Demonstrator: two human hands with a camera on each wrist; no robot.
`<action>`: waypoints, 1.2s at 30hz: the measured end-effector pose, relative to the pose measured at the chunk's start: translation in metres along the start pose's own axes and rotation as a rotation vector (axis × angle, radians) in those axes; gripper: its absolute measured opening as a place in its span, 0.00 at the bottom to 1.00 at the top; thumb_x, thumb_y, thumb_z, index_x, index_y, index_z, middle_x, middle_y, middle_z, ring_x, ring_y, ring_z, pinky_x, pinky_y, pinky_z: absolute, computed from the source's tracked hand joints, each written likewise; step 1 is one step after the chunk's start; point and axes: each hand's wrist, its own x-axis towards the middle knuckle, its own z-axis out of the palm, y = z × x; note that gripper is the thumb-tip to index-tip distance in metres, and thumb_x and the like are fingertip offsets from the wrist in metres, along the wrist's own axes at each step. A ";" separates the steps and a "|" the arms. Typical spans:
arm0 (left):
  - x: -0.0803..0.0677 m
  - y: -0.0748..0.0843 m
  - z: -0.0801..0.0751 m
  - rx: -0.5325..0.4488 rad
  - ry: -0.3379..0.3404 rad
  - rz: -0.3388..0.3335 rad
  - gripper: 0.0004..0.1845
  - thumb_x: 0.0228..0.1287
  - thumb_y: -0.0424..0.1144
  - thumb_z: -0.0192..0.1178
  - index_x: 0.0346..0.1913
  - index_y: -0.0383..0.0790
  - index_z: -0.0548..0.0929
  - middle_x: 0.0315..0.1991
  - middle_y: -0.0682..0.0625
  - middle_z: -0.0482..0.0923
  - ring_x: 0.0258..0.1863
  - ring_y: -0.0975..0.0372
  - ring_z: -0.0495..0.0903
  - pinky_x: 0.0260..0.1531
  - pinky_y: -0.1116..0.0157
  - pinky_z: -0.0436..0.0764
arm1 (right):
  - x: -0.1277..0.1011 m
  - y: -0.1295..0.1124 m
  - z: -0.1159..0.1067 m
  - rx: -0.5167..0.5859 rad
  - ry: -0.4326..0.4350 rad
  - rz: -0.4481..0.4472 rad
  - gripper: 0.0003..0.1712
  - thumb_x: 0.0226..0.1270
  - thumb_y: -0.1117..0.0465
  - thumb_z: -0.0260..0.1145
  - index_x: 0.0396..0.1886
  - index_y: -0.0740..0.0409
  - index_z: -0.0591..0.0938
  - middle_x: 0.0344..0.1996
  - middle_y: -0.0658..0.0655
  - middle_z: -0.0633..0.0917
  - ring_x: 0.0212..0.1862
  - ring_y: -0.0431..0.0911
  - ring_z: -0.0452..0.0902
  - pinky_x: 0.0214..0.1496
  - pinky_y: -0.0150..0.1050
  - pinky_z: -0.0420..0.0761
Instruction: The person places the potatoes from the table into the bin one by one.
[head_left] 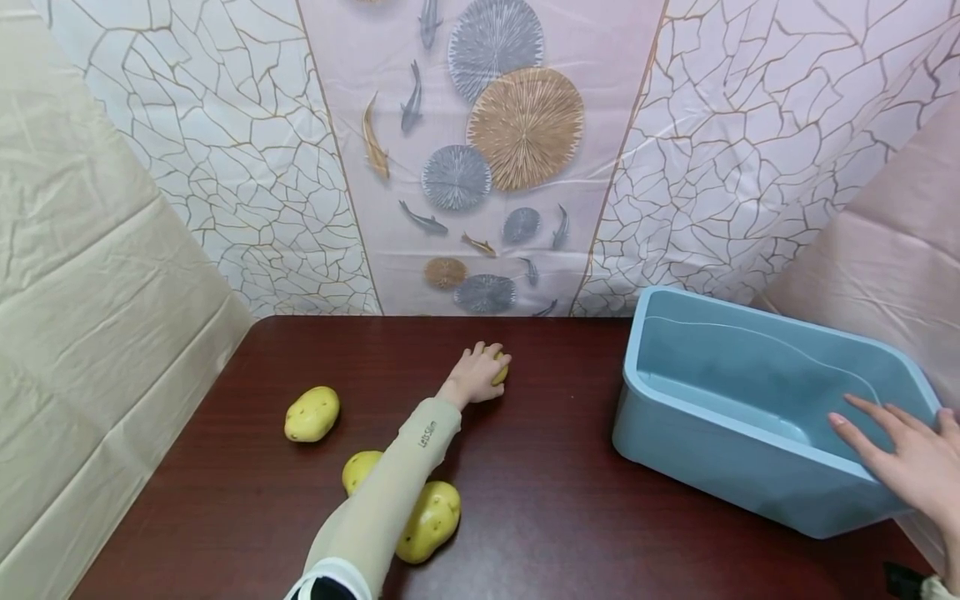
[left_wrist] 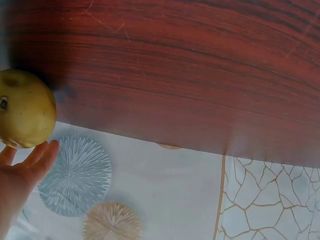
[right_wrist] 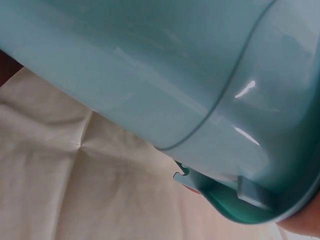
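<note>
At the far middle of the table, my left hand (head_left: 480, 372) holds a yellow potato (head_left: 500, 368), its fingers over it. The left wrist view shows this potato (left_wrist: 27, 110) large at the left edge, the fingertips (left_wrist: 47, 152) against its side. My right hand (head_left: 911, 458) lies at the right end of a blue plastic bin (head_left: 720, 450), its fingers straight and spread over the rim. In the right wrist view the bin's smooth wall (right_wrist: 125, 80) fills most of the picture, and only slivers of the hand show by the rim.
On the dark wood table (head_left: 540, 500) lie a potato (head_left: 312, 414) at the left and two more, one potato (head_left: 360, 469) partly behind the left sleeve (head_left: 390, 492) and a larger potato (head_left: 431, 521) beside it. Patterned cloth (head_left: 480, 242) hangs along the back edge.
</note>
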 end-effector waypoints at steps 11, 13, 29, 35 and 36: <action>0.001 0.003 0.000 -0.013 -0.026 0.014 0.29 0.54 0.42 0.58 0.61 0.49 0.64 0.64 0.41 0.59 0.62 0.44 0.60 0.55 0.49 0.67 | 0.000 0.000 0.000 0.000 0.003 0.000 0.47 0.63 0.33 0.38 0.61 0.72 0.59 0.55 0.83 0.59 0.58 0.73 0.51 0.64 0.61 0.27; 0.002 0.003 0.000 -0.010 -0.033 0.010 0.29 0.55 0.43 0.58 0.61 0.50 0.64 0.63 0.40 0.59 0.61 0.44 0.60 0.54 0.47 0.67 | 0.000 0.000 0.001 -0.003 0.006 -0.002 0.47 0.63 0.33 0.38 0.61 0.72 0.59 0.55 0.83 0.59 0.58 0.73 0.51 0.64 0.61 0.27; -0.002 0.002 0.000 0.020 -0.093 -0.078 0.40 0.55 0.46 0.60 0.68 0.53 0.52 0.67 0.38 0.52 0.62 0.42 0.59 0.54 0.46 0.66 | 0.001 0.001 0.002 -0.001 0.002 0.017 0.48 0.62 0.32 0.38 0.61 0.72 0.58 0.56 0.82 0.58 0.58 0.73 0.50 0.64 0.60 0.27; 0.000 0.002 0.003 0.018 -0.096 -0.090 0.40 0.54 0.46 0.61 0.68 0.49 0.54 0.65 0.39 0.55 0.59 0.45 0.63 0.52 0.48 0.68 | 0.000 0.000 0.000 -0.005 -0.003 0.025 0.48 0.62 0.32 0.38 0.62 0.72 0.57 0.56 0.82 0.58 0.58 0.73 0.50 0.64 0.61 0.27; 0.000 0.002 0.003 0.018 -0.096 -0.089 0.40 0.53 0.46 0.61 0.68 0.49 0.55 0.65 0.40 0.56 0.59 0.45 0.63 0.52 0.48 0.69 | 0.000 0.000 0.000 -0.005 -0.003 0.025 0.48 0.62 0.32 0.38 0.62 0.72 0.57 0.56 0.82 0.58 0.58 0.73 0.50 0.64 0.61 0.27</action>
